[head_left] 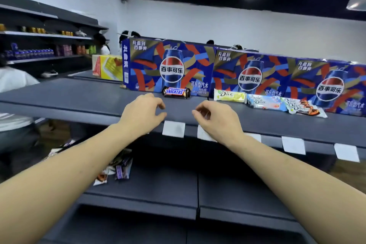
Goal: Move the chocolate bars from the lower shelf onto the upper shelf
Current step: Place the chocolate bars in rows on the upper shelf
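Over the front edge of the dark grey metal upper shelf (79, 101), both bare forearms reach forward side by side, the left hand (141, 114) and right hand (216, 120) hovering palm-down with fingers loosely curled and parted, holding nothing. Just beyond them on that shelf lies a brown Snickers bar (176, 92) against the blue Pepsi cartons (168, 67), with three pale Dove chocolate bars (267, 102) in a row to its right. Below, on the dark lower shelf (158, 190), a few purple-wrapped chocolate bars (120, 166) lie scattered under the left forearm.
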